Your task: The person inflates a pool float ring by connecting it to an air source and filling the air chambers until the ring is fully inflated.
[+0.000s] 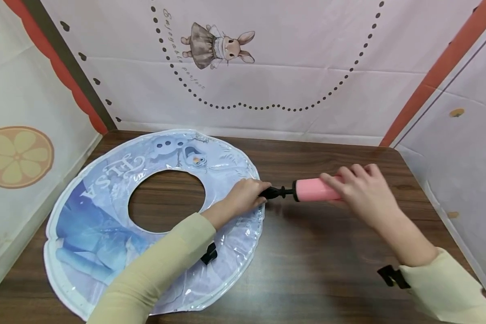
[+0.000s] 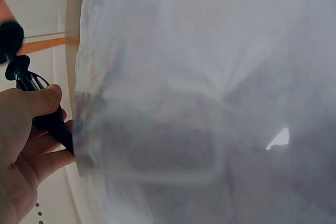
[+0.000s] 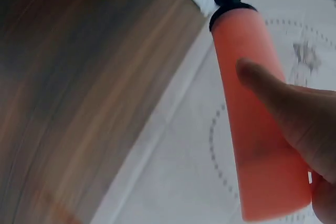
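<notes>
A blue and lilac swim ring [image 1: 101,234] with printed cartoon figures lies on the table, partly inflated with creases in its skin. At its right edge my left hand [image 1: 245,195] pinches the black tapered end [image 2: 55,124] of a hand pump between thumb and fingers. The tip of that end meets the ring's edge in the left wrist view. My right hand [image 1: 358,193] grips the pump's pink barrel [image 3: 257,129], its thumb lying along the side. A short black rod [image 1: 288,192] shows between the barrel and the black end.
The brown wood-grain table [image 1: 320,270] is bordered by pale printed cloth walls [image 1: 308,54] at the back and both sides. A black strap piece [image 1: 209,254] shows by the left sleeve, and another black clip [image 1: 393,276] hangs at the right cuff.
</notes>
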Motion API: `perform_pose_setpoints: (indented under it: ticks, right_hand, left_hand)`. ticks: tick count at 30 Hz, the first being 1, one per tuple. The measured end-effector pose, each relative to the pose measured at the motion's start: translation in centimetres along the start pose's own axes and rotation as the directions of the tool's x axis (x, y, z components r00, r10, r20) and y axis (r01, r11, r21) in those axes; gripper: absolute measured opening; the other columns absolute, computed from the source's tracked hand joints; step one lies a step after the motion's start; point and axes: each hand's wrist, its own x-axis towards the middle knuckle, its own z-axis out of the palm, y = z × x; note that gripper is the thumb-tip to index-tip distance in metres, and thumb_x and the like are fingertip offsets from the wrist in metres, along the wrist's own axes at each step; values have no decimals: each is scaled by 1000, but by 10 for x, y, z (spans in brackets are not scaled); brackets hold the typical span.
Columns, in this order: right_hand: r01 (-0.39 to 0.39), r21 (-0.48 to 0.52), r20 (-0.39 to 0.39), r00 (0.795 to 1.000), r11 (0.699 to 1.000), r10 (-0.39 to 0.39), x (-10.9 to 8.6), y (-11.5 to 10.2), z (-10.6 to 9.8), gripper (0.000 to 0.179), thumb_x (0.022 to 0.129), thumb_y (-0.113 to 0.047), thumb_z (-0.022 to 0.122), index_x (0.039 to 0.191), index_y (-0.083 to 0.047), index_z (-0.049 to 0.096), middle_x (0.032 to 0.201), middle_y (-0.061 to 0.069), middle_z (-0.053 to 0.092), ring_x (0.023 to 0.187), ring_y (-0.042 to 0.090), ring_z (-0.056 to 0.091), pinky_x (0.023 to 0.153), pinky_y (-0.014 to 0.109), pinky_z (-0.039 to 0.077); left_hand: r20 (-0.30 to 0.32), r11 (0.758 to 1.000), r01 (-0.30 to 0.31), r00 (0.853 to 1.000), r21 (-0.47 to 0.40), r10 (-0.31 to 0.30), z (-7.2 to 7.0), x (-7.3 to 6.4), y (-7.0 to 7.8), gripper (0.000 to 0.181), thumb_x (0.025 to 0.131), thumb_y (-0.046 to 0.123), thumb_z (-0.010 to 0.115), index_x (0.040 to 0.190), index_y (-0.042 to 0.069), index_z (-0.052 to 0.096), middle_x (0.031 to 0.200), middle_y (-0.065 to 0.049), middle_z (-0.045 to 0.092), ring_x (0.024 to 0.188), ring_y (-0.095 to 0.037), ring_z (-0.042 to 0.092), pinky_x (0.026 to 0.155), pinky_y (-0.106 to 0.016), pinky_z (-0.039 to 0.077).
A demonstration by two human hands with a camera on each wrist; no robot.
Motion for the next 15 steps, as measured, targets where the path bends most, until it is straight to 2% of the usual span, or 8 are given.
perform_pose_setpoints:
  ticks: [3, 7, 11, 15]
  right_hand:
    - [13, -10, -9, 1000, 1000, -13, 10, -14, 12, 59, 59, -36, 83, 110, -14, 64, 85, 15, 60, 75, 35, 56, 61, 47, 41]
    - [7, 12, -12, 1000, 1000, -7, 10, -19, 20, 60, 58, -36, 84, 110, -15, 63, 85, 14, 60, 77, 35, 56, 63, 47, 42]
    - [1, 26, -36, 999, 1000, 0, 6, -10, 15, 60, 59, -33, 84, 112, -16, 63, 88, 13, 61, 80, 35, 57, 65, 47, 42]
    - [-33, 37, -17, 999, 999, 33, -5, 7, -1, 61, 58, -28, 83, 115, -18, 62, 89, 12, 62, 82, 35, 57, 67, 47, 40]
  left_hand:
    - [6, 1000, -9, 1000, 15, 9, 0, -1, 0, 23, 79, 17, 70, 100, 11, 63, 89, -1, 69, 80, -20, 66, 67, -38, 50]
    - [21, 1000, -2, 1000, 5, 2, -2, 0, 1, 29, 79, 17, 70, 106, 11, 63, 94, -3, 70, 84, -21, 66, 70, -38, 50]
    - [20, 1000, 17, 1000, -25, -16, -3, 1, -1, 31, 80, 17, 70, 109, 11, 64, 95, -3, 70, 87, -20, 66, 74, -36, 50]
    - [27, 999, 19, 999, -32, -18, -2, 2, -4, 35, 81, 20, 69, 114, 10, 63, 98, -3, 70, 89, -20, 66, 76, -35, 51]
